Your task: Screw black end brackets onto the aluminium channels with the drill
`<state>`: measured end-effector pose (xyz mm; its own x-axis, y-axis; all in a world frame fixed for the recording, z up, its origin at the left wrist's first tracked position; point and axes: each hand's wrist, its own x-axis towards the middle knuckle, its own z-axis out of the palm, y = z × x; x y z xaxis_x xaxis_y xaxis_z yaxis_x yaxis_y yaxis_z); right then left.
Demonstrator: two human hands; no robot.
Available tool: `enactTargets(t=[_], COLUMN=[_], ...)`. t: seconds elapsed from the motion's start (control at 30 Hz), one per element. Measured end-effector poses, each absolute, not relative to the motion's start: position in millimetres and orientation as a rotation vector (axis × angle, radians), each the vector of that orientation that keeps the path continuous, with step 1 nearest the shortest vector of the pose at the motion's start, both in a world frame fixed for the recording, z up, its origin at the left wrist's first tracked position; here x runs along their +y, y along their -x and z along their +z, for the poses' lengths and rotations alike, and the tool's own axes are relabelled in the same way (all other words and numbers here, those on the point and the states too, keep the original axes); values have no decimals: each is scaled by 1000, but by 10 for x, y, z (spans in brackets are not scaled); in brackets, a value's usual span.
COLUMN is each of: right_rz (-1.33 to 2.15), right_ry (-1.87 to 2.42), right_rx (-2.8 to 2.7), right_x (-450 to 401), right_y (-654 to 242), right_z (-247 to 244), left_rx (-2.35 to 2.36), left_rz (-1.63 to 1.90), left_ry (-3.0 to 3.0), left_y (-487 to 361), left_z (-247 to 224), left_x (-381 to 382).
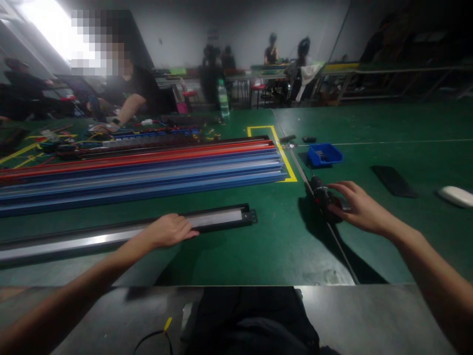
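A long dark metal channel (pixel 221 217) with a pale, shiny inner strip lies along the front left of the green table. My left hand (pixel 170 230) is closed over its near edge, close to the right end, where a small black end bracket (pixel 253 216) shows. On the right, my right hand (pixel 356 204) has its thumb and fingers curved round a black cordless drill (pixel 322 193). The drill's front end points away from me, toward the blue bin; part of its body is hidden by the fingers, and a dark shadow falls beside it.
Blue and red profiles (pixel 221 170) lie behind the channel. A blue bin (pixel 325 155) of small parts, a black flat object (pixel 393 181), a white rounded object (pixel 456 196) and a green bottle (pixel 223 98) stand about. Across the table, a person's arm (pixel 129 109) reaches near wiring.
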<state>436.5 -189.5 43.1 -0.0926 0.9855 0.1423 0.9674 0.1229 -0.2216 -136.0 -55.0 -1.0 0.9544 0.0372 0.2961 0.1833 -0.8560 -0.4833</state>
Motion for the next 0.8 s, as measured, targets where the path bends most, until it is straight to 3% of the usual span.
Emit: enactTargets(t=[0.4, 0.8], right_rz=[-124, -182], right_ry=[1434, 1637], right_rx=[-2482, -2461], right_x=[-1510, -1291], right_y=[-2746, -2756], right_z=[109, -55], left_rx=[-65, -53], left_rz=[-480, -531], left_ry=[2522, 2476], left_y=[520, -17], left_z=[-44, -136], left_x=[-514, -506])
